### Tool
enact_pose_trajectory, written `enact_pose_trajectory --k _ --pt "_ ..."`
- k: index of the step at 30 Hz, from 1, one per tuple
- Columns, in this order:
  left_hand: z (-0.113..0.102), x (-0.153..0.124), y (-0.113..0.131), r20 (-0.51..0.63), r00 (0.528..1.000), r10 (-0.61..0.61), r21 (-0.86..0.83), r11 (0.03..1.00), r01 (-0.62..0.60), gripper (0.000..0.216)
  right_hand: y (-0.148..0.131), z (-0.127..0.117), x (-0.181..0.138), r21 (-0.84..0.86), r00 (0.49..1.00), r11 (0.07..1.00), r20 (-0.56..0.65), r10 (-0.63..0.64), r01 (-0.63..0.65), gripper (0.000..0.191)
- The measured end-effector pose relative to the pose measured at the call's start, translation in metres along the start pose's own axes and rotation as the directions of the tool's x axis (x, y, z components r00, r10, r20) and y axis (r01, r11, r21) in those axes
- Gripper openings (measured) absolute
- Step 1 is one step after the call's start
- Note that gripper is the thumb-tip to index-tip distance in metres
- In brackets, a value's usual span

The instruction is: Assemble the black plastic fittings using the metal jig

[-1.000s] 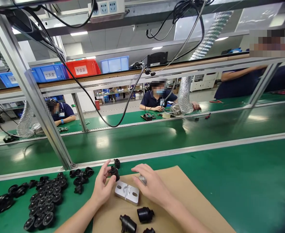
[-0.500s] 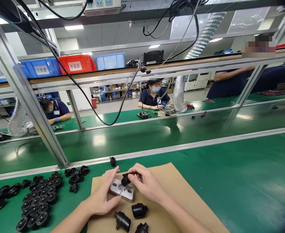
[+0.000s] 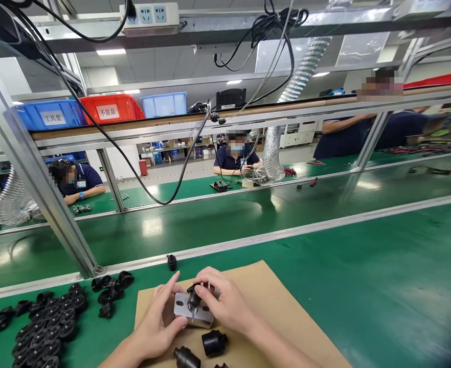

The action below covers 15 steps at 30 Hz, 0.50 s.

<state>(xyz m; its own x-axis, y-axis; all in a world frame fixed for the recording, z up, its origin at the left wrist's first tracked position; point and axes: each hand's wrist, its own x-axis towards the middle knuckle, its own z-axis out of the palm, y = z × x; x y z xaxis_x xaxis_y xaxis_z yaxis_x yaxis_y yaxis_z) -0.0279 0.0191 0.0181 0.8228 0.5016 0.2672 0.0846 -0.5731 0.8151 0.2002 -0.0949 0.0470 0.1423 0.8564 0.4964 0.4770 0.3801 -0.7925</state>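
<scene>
My right hand (image 3: 225, 301) pinches a black plastic fitting (image 3: 194, 296) between thumb and fingers. The fitting stands tilted at the middle of a silver metal block (image 3: 204, 318) with slotted holes; whether it is seated there is hidden. My left hand (image 3: 162, 312) closes around the block's left end, thumb at the front edge and fingers behind. Below the block, on a brown cardboard sheet (image 3: 279, 317), lie a black cylindrical fitting (image 3: 215, 342) and another fitting (image 3: 187, 358); a further one is cut off by the bottom edge.
Many round black parts (image 3: 52, 322) cover the bench at left. One small black fitting (image 3: 172, 262) stands near the metal rail (image 3: 248, 240). A slanted metal post (image 3: 57, 204) rises at left, and a black cable (image 3: 114, 153) hangs ahead. Co-workers sit across the green benches.
My right hand has brought the fitting down and slightly left onto the block's middle, turning it more upright. My left hand has closed in on the block. The view has shifted slightly.
</scene>
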Motion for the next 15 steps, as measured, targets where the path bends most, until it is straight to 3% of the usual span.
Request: enact_pose_trajectory --k 6,10,13,15 --pt "-0.0018 0.0005 0.0022 -0.018 0.999 -0.03 -0.031 0.999 0.03 0.078 -0.0056 0.005 0.0005 -0.031 0.999 0.998 0.019 -0.046 0.047 0.013" --pt "-0.0019 0.0006 -0.0015 -0.017 0.997 -0.069 -0.089 0.994 0.067 0.078 -0.0046 0.0066 -0.001 -0.025 0.997 0.998 0.035 0.065 -0.064 0.016" --pt "-0.0024 0.0018 -0.0037 -0.021 0.995 -0.095 -0.119 0.989 0.092 0.081 -0.0022 0.0065 -0.0025 -0.013 0.99 0.991 0.058 0.131 -0.13 0.027" --pt "-0.0028 0.0033 -0.0031 -0.028 0.995 -0.101 -0.138 0.986 0.096 0.082 -0.0022 0.0046 -0.003 -0.049 0.991 0.994 0.083 0.106 -0.102 0.035"
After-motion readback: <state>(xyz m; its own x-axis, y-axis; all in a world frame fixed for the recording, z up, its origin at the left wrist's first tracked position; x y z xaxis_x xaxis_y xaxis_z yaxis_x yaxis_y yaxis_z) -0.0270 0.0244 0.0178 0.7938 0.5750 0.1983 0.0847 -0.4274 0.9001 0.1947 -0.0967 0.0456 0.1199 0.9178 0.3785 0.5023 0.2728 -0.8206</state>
